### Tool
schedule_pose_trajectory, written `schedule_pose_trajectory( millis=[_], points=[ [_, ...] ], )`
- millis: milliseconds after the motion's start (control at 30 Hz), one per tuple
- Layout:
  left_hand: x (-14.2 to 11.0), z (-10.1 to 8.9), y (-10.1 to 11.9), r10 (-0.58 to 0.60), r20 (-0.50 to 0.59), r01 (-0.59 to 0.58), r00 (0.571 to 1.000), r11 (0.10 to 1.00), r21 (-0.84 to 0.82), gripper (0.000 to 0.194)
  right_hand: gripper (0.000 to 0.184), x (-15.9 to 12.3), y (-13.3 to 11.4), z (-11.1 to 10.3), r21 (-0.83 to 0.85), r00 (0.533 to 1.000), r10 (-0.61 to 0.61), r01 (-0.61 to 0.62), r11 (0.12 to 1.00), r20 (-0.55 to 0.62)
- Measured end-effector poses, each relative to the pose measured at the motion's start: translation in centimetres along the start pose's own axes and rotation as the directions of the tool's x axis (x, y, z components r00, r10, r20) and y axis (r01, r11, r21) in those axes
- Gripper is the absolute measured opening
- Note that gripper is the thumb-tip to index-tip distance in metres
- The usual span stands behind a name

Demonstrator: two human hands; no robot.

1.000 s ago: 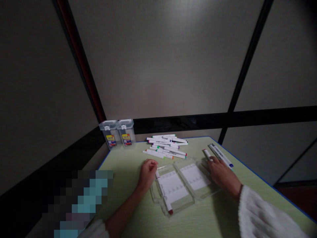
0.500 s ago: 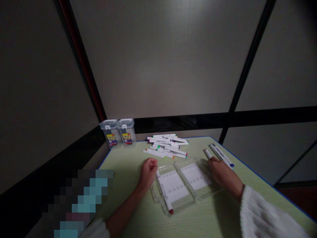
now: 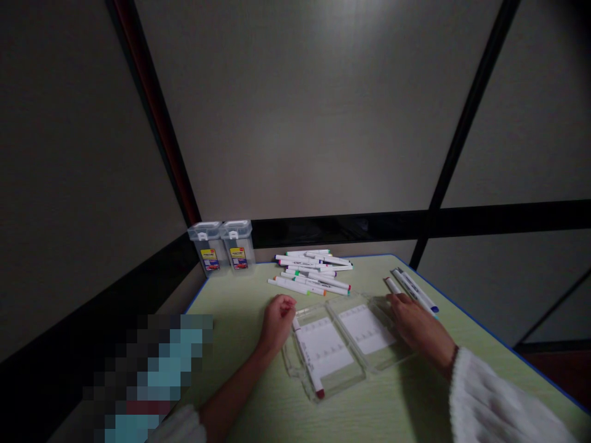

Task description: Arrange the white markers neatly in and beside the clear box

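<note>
An open clear plastic case (image 3: 355, 373) lies on the table with pale card inserts in both halves. Along its left side rests a white marker (image 3: 308, 363) with a dark red cap. At the case's upper left corner, my left hand (image 3: 278, 323) has its fingers curled, and nothing shows in them. My right hand (image 3: 415, 323) is closed on another white marker (image 3: 392, 284) with a dark red end, just right of the case. The lower part of that marker is hidden under my fingers.
Several white markers (image 3: 314, 271) with coloured ends lie piled at the back of the table (image 3: 231, 314). More markers (image 3: 418, 290) lie at the right edge. Two lidded clear boxes (image 3: 211, 252) stand at the back left, near the wall (image 3: 300, 123).
The view has shifted very slightly. Both hands stay in almost the same places, with my right hand still on the marker beside the case.
</note>
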State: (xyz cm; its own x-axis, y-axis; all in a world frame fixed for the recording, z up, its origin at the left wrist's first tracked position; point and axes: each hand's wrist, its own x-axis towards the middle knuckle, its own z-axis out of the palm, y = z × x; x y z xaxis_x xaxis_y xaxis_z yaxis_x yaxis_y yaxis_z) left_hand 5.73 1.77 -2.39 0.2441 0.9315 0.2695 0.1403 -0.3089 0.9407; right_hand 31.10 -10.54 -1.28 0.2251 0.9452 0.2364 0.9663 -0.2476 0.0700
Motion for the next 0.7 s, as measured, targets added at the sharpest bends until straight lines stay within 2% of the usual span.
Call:
schedule_pose_trajectory(
  millis=[300,533,700],
  points=[
    [-0.2,-0.1,0.1,0.008,0.015,-0.008,1.000,1.000,0.020,0.011,0.027,0.0,-1.2,-0.6,0.000,0.999,-0.019,0.019,1.000,-0.029],
    [-0.1,-0.2,0.7,0.017,0.002,-0.017,1.000,0.998,0.059,0.010,0.029,-0.6,-3.7,-2.2,0.038,0.991,-0.129,0.131,0.991,-0.046],
    [0.2,-0.4,0.9,0.127,-0.002,-0.125,0.992,0.973,0.196,0.013,0.029,-0.8,-4.8,-2.8,0.081,0.979,-0.194,0.198,0.977,-0.056]
  ],
)
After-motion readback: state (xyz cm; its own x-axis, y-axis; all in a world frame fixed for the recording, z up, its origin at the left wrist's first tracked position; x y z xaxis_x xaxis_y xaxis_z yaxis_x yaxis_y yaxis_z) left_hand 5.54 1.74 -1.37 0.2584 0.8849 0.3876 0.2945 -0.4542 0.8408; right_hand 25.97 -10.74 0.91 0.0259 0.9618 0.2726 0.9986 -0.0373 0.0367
